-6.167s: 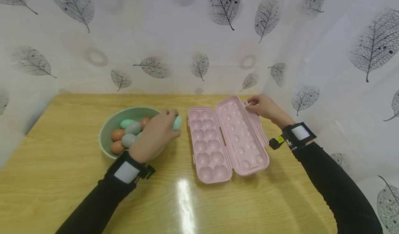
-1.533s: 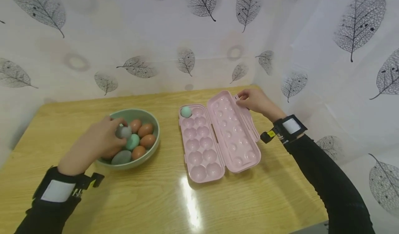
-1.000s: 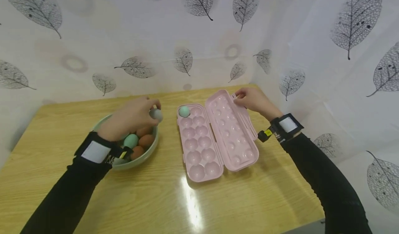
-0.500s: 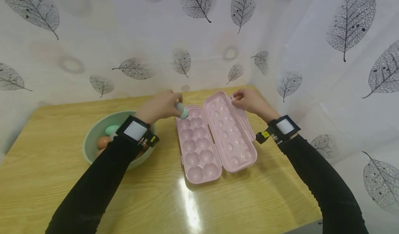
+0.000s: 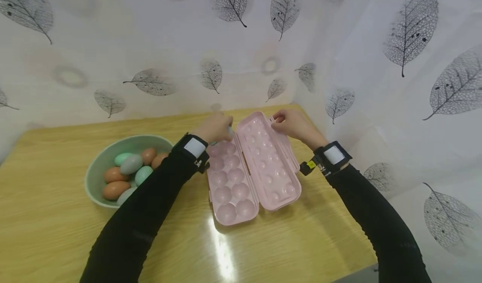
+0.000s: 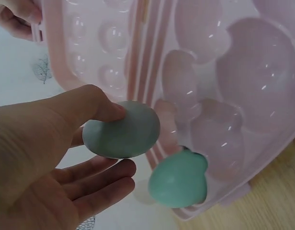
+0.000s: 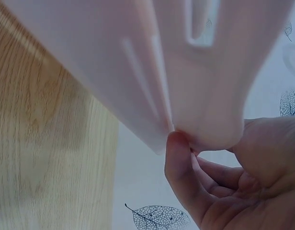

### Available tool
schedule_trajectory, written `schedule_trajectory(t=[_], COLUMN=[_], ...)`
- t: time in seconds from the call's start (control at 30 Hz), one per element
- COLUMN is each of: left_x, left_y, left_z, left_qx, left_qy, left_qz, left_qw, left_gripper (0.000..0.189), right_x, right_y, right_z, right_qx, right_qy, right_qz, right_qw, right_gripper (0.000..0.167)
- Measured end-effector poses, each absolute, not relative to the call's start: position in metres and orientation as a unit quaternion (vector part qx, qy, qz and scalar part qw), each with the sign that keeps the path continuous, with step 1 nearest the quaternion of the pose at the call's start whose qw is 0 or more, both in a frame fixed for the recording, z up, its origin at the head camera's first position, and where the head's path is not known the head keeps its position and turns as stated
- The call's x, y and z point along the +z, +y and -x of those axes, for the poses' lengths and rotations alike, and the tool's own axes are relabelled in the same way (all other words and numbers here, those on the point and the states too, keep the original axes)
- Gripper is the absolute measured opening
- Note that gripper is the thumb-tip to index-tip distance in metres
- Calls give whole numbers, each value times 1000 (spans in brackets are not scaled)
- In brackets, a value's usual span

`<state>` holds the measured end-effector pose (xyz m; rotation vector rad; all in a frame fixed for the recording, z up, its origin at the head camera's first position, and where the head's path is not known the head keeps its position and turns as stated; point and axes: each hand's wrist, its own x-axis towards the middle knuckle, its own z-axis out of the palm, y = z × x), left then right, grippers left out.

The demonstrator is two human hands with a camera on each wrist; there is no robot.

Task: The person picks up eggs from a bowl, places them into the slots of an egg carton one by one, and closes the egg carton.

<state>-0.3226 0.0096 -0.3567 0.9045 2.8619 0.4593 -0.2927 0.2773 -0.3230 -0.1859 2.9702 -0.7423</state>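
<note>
My left hand (image 5: 214, 128) is over the far end of a pink egg carton (image 5: 227, 211). Between thumb and fingers it pinches a grey-green egg (image 6: 122, 130), seen best in the left wrist view. Close beside that egg, a mint-green egg (image 6: 178, 178) sits in a corner cup; in the head view the hand mostly covers it. The carton's lid (image 5: 268, 170) lies folded back to the right. At its far outer corner, my right hand (image 5: 295, 126) holds the lid's flap (image 7: 205, 115) between thumb and fingers.
A pale green bowl (image 5: 93, 180) stands left of the carton, holding several brown, grey and mint-green eggs (image 5: 116, 190). My left forearm passes over its right side. Behind the wooden table (image 5: 293, 241) hangs a leaf-patterned curtain (image 5: 180, 44).
The mint-green egg went from my left hand into the corner cup. Then that hand took the grey-green egg from the bowl and carried it right to the carton. The right hand keeps its hold.
</note>
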Motion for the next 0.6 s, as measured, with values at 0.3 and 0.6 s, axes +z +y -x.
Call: schedule_trajectory(t=[0.3,0.6], left_x=[-367,-384], left_y=[13,18], left_z=[324,323], left_qx=[81,56], left_qy=[957,960], left_qz=[-278,-275], left_qw=[20,14], left_gripper=[25,28], right_x=[-323,-329], right_y=[274,274], right_z=[297,297], right_qx=[-242,-250], right_qy=[967,965], right_qz=[62,53], right_qw=[42,52], right_gripper=[38,40])
